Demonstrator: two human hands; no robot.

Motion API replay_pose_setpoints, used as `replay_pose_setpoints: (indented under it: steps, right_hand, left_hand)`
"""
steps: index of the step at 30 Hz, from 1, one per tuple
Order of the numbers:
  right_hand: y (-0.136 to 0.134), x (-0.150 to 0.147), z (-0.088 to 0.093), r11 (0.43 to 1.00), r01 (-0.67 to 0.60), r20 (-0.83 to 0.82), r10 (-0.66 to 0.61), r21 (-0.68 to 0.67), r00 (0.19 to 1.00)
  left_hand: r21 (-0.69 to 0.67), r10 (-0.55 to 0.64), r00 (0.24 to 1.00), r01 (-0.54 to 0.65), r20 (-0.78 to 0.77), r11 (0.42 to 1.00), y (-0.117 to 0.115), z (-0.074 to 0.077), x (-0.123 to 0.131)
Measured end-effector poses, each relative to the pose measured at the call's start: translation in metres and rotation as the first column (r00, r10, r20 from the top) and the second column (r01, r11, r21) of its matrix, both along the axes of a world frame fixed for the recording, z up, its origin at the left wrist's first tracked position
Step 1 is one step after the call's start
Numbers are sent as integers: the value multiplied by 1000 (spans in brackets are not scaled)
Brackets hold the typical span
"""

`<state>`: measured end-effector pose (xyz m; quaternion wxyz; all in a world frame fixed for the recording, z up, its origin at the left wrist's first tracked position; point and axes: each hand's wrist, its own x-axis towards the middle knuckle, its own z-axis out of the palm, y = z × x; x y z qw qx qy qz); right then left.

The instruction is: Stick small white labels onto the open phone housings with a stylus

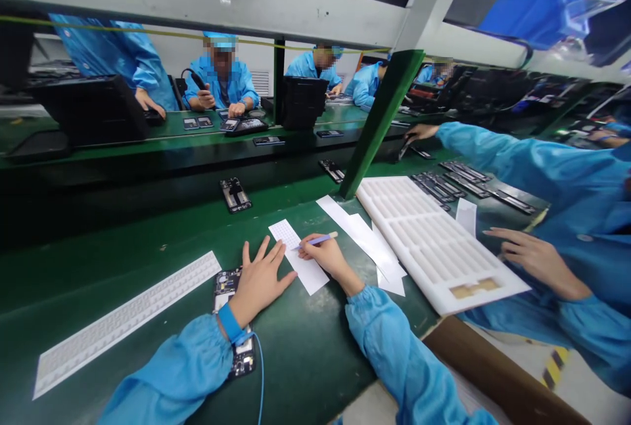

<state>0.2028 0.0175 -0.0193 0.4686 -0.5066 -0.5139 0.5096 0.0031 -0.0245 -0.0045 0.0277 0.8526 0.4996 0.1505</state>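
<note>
My left hand [259, 277], fingers spread, rests beside a small white label sheet [311, 275] and over part of an opened phone [227, 284]. A blue wrist strap with a cord circles that wrist. Between the thumb and fingers of my right hand [324, 255] is a slim lilac pen-like tool [323, 239] with a tan end. Its tip points at the printed grid on the sheet; whether it touches I cannot tell. A long strip of small white labels [128, 316] lies to the left.
Blank white paper strips [362, 241] and a white foam tray [434, 234] lie to my right. An opened phone [235, 195] lies ahead, near a green post [382, 126]. At right, a co-worker's hand [542, 261] is beside the tray. More people sit across the bench.
</note>
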Motion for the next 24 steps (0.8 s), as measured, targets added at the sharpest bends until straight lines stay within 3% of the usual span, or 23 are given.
replay_pose_setpoints:
  steps: [15,17,20,24]
  right_hand:
    - [-3,-2,8,999,16,-112,-21,-40,993]
    - [-4,-2,10,999,30,-111,-34,-38,993]
    - [-6,0,11,998,61,-119,-64,-29,991]
    - [-11,-5,11,991,136,-148,-135,-6,980]
  left_hand:
    - [16,26,1000,-26,8,1000,2,-5,3]
    - [8,32,999,-32,16,999,1,1,4]
    - [42,72,995,-75,67,996,-12,25,-4]
    - [153,65,990,-84,124,985,-50,52,-49]
